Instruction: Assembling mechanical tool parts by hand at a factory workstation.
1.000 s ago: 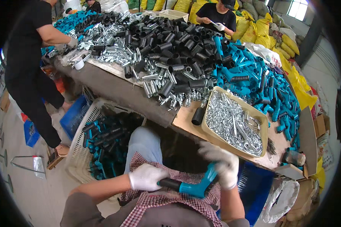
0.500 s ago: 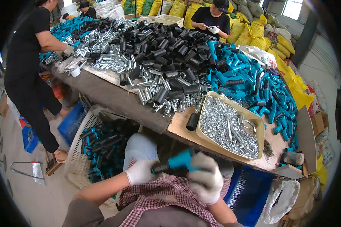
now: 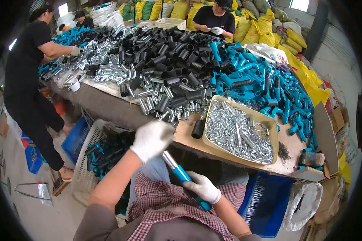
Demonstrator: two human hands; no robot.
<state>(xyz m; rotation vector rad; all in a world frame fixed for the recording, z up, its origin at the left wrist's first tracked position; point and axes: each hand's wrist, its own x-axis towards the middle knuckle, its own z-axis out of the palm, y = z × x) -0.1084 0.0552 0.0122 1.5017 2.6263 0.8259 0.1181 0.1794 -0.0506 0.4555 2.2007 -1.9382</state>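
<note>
1 teal handle with metal sleeve, presumably stiff, light and slick, is best grasped mid-body, where right hand clasps it; left hand at sleeve's end, grip unclear.

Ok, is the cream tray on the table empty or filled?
Filled: the cream tray holds a heap of small silver metal parts.

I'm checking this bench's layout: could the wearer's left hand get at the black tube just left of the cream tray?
Probably yes: the left hand is near the bench's front edge, and nothing visible blocks its way to the black tube. Whether it grips the metal tube below is unclear.
</note>
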